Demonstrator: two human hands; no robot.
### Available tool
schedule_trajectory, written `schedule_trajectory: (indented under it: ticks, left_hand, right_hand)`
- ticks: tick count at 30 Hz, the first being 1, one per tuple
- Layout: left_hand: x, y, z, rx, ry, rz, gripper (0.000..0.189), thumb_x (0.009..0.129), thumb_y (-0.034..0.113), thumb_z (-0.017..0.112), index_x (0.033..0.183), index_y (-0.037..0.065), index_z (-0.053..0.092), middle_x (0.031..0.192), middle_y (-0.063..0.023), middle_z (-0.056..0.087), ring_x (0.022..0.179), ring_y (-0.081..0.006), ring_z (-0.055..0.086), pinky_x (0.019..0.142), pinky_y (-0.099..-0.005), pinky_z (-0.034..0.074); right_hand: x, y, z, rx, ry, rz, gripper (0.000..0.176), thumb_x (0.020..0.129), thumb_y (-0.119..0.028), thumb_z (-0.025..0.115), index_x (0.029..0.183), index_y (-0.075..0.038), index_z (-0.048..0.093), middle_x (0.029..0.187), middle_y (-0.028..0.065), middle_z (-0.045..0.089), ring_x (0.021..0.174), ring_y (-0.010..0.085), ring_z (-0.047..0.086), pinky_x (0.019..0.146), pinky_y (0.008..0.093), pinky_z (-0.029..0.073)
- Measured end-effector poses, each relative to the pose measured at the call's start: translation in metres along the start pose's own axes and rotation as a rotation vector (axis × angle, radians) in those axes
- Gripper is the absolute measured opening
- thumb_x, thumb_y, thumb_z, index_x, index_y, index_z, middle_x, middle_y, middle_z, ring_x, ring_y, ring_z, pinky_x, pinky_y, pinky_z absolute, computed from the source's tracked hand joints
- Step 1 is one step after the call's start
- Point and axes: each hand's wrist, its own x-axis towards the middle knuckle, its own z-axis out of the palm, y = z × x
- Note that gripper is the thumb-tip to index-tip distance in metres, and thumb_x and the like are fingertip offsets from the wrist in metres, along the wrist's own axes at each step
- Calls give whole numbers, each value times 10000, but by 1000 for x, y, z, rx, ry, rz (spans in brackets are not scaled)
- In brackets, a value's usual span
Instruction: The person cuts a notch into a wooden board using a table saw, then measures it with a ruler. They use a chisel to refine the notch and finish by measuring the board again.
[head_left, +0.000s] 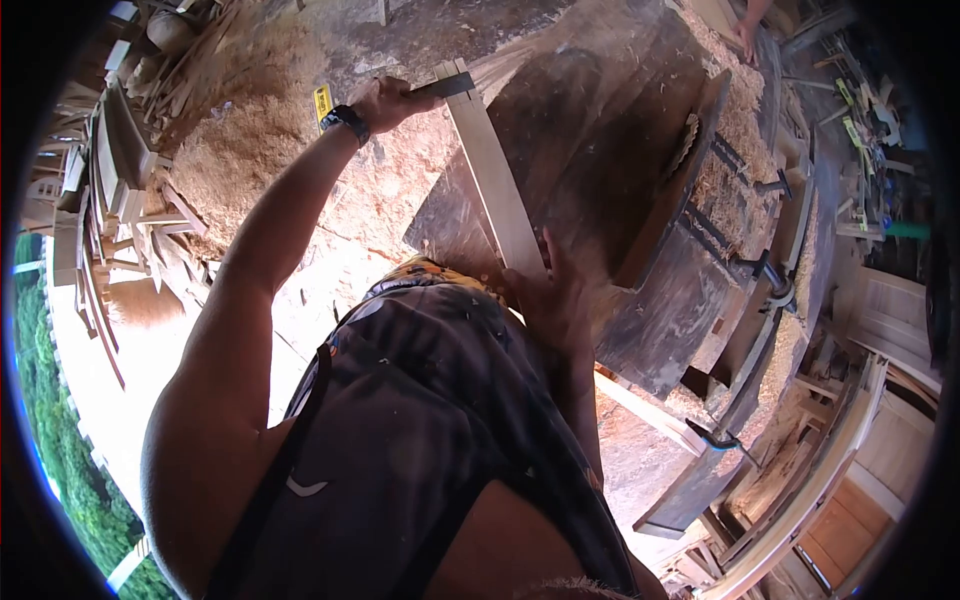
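Observation:
A long pale wooden board slants over a dark worktop from near my waist toward the far side. My left hand, with a black watch on the wrist, is closed on a flat dark metal blade tool. The tool lies across the board close to its far end; its handle is hidden in my fist. Near my body, my right hand grips the near end of the board, fingers along its right edge.
The dark worktop has a raised plank on its right. Clamps stand farther right. Shavings cover the floor at left, with a yellow item near my left wrist. Another person's hand shows at top right.

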Motion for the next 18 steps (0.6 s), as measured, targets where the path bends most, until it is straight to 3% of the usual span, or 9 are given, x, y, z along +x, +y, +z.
schedule_trajectory:
  ticks: [2,4,7,8,11,16,18]
  left_hand:
    - [-4,11,-6,30,-18,-27,589,849,608,727,722,34,689,595,-77,570,559,-161,501,565,-382,415]
    - [-1,2,-2,15,-9,20,574,851,594,734,730,35,691,596,-80,578,563,-155,509,565,-380,421]
    - [8,-10,3,-5,2,76,567,822,636,735,797,69,740,626,-96,622,584,-176,561,570,-379,454]
    - [6,-15,5,-4,0,85,596,790,691,729,857,101,787,655,-109,658,602,-203,605,576,-381,481]
    - [-3,2,-3,-78,3,97,610,798,674,735,801,64,768,611,-109,631,561,-204,587,546,-377,467]
    - [-3,-2,0,-46,19,98,679,788,679,744,730,4,714,577,-118,597,539,-203,578,550,-383,475]
    - [-6,7,-4,-4,-4,52,553,840,531,786,729,-1,684,581,-101,609,511,-145,563,497,-355,442]
  right_hand:
    - [7,-14,1,-26,-23,-5,776,832,-322,771,1429,51,445,1325,317,568,1206,468,573,1001,486,485]
    - [30,-30,8,-140,-41,-161,967,790,-352,817,1520,21,305,1421,319,489,1297,463,506,1068,496,434]
    - [82,-20,30,-88,-95,-297,1070,787,-362,820,1567,0,183,1505,326,385,1366,473,430,1110,506,392]
    - [102,-18,37,-92,-110,-295,1070,787,-362,820,1567,0,183,1505,326,385,1366,473,430,1110,506,392]
    - [162,-17,61,-195,-174,-166,1132,767,-387,835,1574,4,144,1523,328,362,1378,489,407,1139,516,368]
    - [216,-40,76,-279,-269,-43,1195,732,-381,856,1582,-8,103,1540,308,356,1408,420,406,1151,434,397]
    - [215,-36,85,-316,-253,-48,1150,738,-356,845,1579,-20,136,1517,306,388,1377,404,450,1111,417,441]
